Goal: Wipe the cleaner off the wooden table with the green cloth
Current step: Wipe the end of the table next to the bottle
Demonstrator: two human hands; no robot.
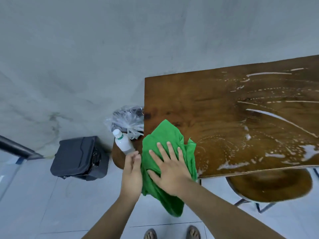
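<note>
A: Starting far left of the hands, what's there?

B: A dark bag (pixel 79 157) on the pale floor (pixel 31 200), well apart from both hands. Nearer, a clear plastic bottle (pixel 123 142) with a white cap stands tilted on a small round stool (pixel 117 156), and behind it is a crumpled clear plastic bag (pixel 126 120).

A: And the left hand?

B: The left hand (pixel 132 173) is just off the desk's left corner, its fingertips close under the bottle. The fingers lie together along the edge of the green cloth (pixel 165 145). I can't tell whether its grip is closed on the fabric or only resting against it.

A: The cloth itself?

B: It lies over the near-left corner of the wooden desk (pixel 198 100), bunched, with its lower part hanging off the edge below the hands, towards the floor.

A: The right hand?

B: The right hand (pixel 170 167) lies flat on top of the cloth, fingers spread wide, palm down. It pinches nothing.

A: To the right of that hand?

B: White streaks and foamy patches of cleaner (pixel 276 118) cover the desk's right half, with swirled marks just beside the cloth. The wood above the cloth looks clean. Under the desk's near edge, further right, sits a round wooden stool (pixel 272 185). Two sandalled feet (pixel 172 233) show at the bottom, below the hands.
</note>
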